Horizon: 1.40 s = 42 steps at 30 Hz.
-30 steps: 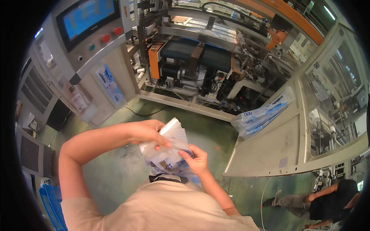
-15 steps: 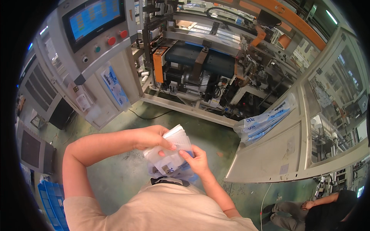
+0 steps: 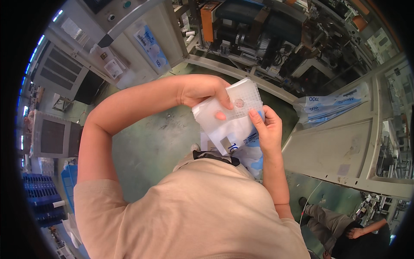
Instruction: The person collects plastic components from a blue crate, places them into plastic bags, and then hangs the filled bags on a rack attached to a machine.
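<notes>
A thick stack of whitish, translucent plastic bags (image 3: 241, 93) is held in front of my waist. Rows of small dots and a small round mark show on its upper part, with blue print and a tan square lower down. My left hand (image 3: 209, 91) is closed around the stack's left edge, thumb on top; one fingertip shows through a hole in the plastic. On the right edge, my right hand (image 3: 269, 126) pinches the stack, thumb on its face. The lower ends, white and blue, hang loosely by my waist. Fingers beneath the stack are hidden.
Ahead stands a machine frame (image 3: 258, 74) with rollers and cables. Bag bundles hang on the left panel (image 3: 151, 45) and right panel (image 3: 332, 103). A control box (image 3: 123, 19) is at upper left, blue crates (image 3: 41, 194) at lower left. Another person (image 3: 345, 233) is at lower right.
The view has tilted downward, so the machine and panels sit higher in the picture. Both hands still hold the stack, now with more of its dotted face showing.
</notes>
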Available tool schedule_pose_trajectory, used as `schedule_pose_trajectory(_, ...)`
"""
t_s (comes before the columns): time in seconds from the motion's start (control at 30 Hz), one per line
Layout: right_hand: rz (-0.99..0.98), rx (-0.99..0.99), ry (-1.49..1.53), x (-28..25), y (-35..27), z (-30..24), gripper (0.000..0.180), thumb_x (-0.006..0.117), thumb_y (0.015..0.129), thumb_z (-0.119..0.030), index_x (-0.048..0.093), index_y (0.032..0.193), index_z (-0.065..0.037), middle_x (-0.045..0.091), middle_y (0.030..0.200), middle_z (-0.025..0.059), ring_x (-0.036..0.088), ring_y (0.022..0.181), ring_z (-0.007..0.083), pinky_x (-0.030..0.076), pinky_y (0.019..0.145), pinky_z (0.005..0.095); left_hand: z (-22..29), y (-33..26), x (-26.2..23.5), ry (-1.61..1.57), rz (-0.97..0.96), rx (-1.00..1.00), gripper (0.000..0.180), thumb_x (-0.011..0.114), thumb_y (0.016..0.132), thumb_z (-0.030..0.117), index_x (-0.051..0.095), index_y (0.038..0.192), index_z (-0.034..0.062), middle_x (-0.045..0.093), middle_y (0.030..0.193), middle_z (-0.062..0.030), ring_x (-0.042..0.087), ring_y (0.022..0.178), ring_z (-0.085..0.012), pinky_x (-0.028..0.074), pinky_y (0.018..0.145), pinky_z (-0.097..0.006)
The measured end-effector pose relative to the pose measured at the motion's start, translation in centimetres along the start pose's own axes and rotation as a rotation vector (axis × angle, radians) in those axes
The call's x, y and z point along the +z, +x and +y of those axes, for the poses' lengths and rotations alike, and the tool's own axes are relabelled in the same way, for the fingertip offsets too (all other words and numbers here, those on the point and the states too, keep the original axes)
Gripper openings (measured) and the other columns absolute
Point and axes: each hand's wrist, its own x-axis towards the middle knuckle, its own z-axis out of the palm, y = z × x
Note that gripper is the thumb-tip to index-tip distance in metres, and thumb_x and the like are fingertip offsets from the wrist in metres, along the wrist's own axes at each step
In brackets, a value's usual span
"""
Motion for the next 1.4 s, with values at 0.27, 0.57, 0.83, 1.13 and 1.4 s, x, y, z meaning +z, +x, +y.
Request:
schedule_pose_trajectory(0.27, -0.048, 0.045, 0.053, -0.5, -0.2, -0.1, 0.015, 0.061, 0.083, -0.011, 0.059, 0.091, 0.002, 0.06, 0.081, -0.0001, 0.05, 0.072, 0.0033, 0.041, 0.064, 0.0178, -0.4, 0.6, -0.9, 0.093, -0.036, -0.004, 0.037, 0.065, 0.073, 0.008, 0.053, 0.106, -0.0044, 0.058, 0.096, -0.0117, 0.058, 0.077, -0.0138, 0.051, 0.06, -0.024)
schedule_pose_trajectory(0.57, -0.091, -0.005, -0.043, -0.7, -0.8, 0.7, 0.03, 0.057, 0.083, -0.001, 0.052, 0.112, 0.005, 0.059, 0.099, 0.0064, 0.053, 0.089, 0.0099, 0.042, 0.08, 0.0227, -2.1, 1.3, -1.3, 0.229, 0.093, 0.034, 0.026, 0.069, 0.071, 0.007, 0.059, 0.093, -0.0025, 0.06, 0.082, -0.0064, 0.056, 0.062, -0.0095, 0.047, 0.055, -0.024)
schedule_pose_trajectory(0.83, -0.027, 0.035, -0.077, 0.2, -0.8, 1.3, 0.018, 0.062, 0.08, -0.005, 0.055, 0.096, 0.001, 0.059, 0.096, 0.0062, 0.053, 0.084, 0.0084, 0.044, 0.074, 0.0224, -1.8, 0.8, -0.5, 0.222, 0.198, 0.025, 0.029, 0.067, 0.074, 0.008, 0.056, 0.099, -0.002, 0.059, 0.091, -0.0078, 0.056, 0.064, -0.0114, 0.048, 0.057, -0.024)
schedule_pose_trajectory(1.13, -0.058, 0.128, -0.11, -1.0, -1.5, 3.7, 0.014, 0.063, 0.081, -0.006, 0.058, 0.091, 0.0, 0.061, 0.083, 0.0017, 0.053, 0.073, 0.0056, 0.044, 0.065, 0.021, -1.8, -0.1, -0.9, 0.046, 0.069, 0.085, 0.039, 0.069, 0.076, 0.02, 0.055, 0.105, -0.0012, 0.06, 0.094, -0.0073, 0.06, 0.072, -0.0134, 0.051, 0.058, -0.025)
schedule_pose_trajectory(1.4, 0.104, -0.056, -0.005, -0.6, -2.2, 2.8, 0.015, 0.063, 0.08, -0.002, 0.06, 0.095, 0.002, 0.062, 0.084, 0.002, 0.053, 0.072, 0.005, 0.042, 0.065, 0.0179, -2.0, -0.1, -0.2, -0.084, 0.051, 0.11, 0.043, 0.056, 0.084, 0.039, 0.055, 0.099, -0.0014, 0.058, 0.083, -0.0078, 0.058, 0.061, -0.0126, 0.051, 0.051, -0.025)
